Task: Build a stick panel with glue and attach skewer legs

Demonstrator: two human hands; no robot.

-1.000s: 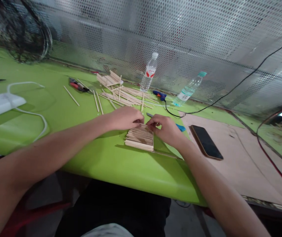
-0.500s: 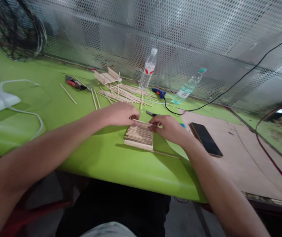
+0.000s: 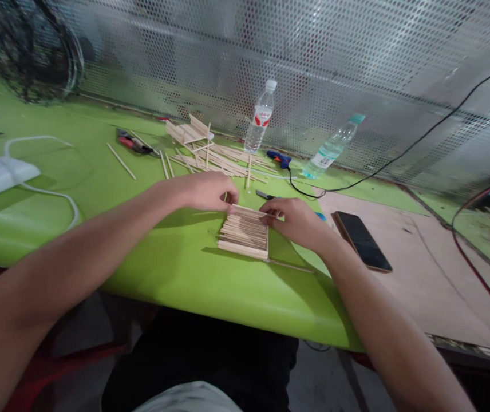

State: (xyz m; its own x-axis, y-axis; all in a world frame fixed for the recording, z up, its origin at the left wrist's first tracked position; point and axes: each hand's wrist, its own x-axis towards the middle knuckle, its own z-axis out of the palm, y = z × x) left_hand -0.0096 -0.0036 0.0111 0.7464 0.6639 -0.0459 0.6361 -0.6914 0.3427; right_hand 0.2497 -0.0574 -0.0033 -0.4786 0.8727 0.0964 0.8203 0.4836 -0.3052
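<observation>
A small panel of wooden sticks (image 3: 244, 233), laid side by side, rests on the green table (image 3: 176, 274). Along its far edge runs a thin wooden stick (image 3: 248, 212). My left hand (image 3: 214, 191) pinches this stick's left end at the panel's far left corner. At the far right corner, my right hand (image 3: 291, 218) has thumb and fingers closed on the other end. The fingertips partly hide both ends. One more thin stick (image 3: 290, 265) sticks out to the right from the panel's near right corner.
Behind my hands lie many loose sticks (image 3: 228, 163) and a small stick structure (image 3: 187, 131). Pliers (image 3: 131, 143) are at left. A blue glue gun (image 3: 280, 158), two bottles (image 3: 260, 120) and a knife (image 3: 264, 195) stand or lie beyond. A phone (image 3: 362, 240) rests on a board at right.
My left hand has shifted slightly left along the far edge, showing more of the stick there. My right hand stays at its corner. The whole view has moved a little.
</observation>
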